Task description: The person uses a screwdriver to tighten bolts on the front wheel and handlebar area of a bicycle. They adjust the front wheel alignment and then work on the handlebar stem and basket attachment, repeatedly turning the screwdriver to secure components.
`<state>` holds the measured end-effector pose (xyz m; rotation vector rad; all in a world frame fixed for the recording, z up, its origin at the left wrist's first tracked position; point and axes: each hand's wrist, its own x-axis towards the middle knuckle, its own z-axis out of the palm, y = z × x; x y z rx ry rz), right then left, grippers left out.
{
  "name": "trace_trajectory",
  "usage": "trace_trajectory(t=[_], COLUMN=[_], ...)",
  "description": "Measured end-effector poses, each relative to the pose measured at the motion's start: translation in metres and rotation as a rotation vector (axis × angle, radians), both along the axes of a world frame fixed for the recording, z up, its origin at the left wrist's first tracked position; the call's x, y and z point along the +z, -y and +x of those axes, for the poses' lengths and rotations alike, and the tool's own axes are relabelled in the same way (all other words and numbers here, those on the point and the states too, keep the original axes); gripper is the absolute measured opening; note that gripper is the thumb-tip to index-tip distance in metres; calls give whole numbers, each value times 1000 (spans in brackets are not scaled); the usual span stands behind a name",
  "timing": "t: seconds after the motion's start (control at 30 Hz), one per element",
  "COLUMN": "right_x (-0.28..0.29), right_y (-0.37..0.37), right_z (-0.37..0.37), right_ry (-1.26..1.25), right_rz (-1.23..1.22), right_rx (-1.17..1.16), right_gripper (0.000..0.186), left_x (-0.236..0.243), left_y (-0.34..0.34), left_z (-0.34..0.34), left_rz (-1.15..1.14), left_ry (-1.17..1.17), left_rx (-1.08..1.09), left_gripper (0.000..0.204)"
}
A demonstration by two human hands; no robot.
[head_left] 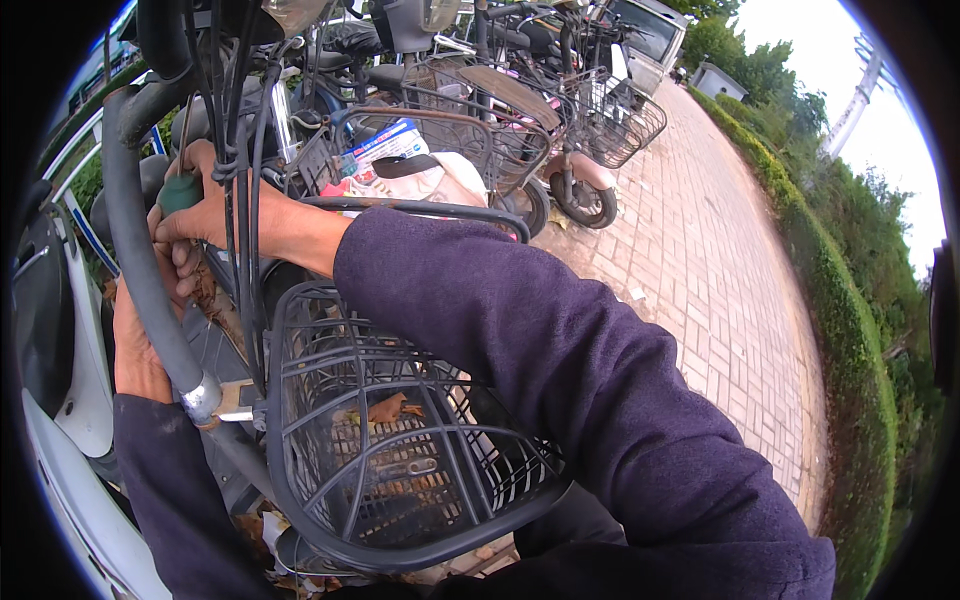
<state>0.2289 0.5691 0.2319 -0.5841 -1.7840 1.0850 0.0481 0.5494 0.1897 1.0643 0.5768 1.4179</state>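
My right hand (215,212) is closed around the green handle of a screwdriver (181,193), whose thin shaft points upward among black cables (240,170). My left hand (137,335) reaches up just below it, on the far side of a grey padded handlebar tube (130,210). That tube and the curled fingers beside it hide most of the left fingers, so their grip does not show. A black wire basket (420,545) sits beneath my right forearm, with dry brown leaves (388,408) lying in its bottom.
Parked electric bikes and scooters crowd the far side, one with a pinkish front fender (584,170). A white scooter body (85,520) stands close at left. Brick paving (700,300) runs along the right beside a trimmed hedge (850,330). A vehicle (645,40) stands at the back.
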Motion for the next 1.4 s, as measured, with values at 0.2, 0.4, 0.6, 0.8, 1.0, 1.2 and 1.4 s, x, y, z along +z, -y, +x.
trace_trajectory(t=[0.2, 0.4, 0.6, 0.8, 1.0, 1.2, 1.4], right_x=[-6, -16, -9, -2, -10, -4, -1], right_y=[-14, -20, -23, -10, -7, -14, -14], right_z=[5, 0, 3, 6, -3, -1, 0], right_ry=[-137, -11, 240, 244, 98, 232, 86], right_rz=[-52, 101, 228, 143, 200, 267, 153], right_rx=[190, -81, -66, -7, -121, -61, 122], right_gripper=[75, 53, 61, 60, 62, 55, 52], left_x=[-3, -10, -9, 1, 2, -6, -10], left_y=[-8, -6, 3, 13, 15, 10, 7], left_z=[-8, -6, -6, -5, -6, -2, -5], left_rz=[14, 46, 173, 140, 81, 126, 138], left_ry=[-51, -46, -34, -90, 59, 48, -7], left_rx=[28, -77, -119, -119, -246, -216, -251], left_gripper=[30, 29, 22, 27, 29, 34, 37])
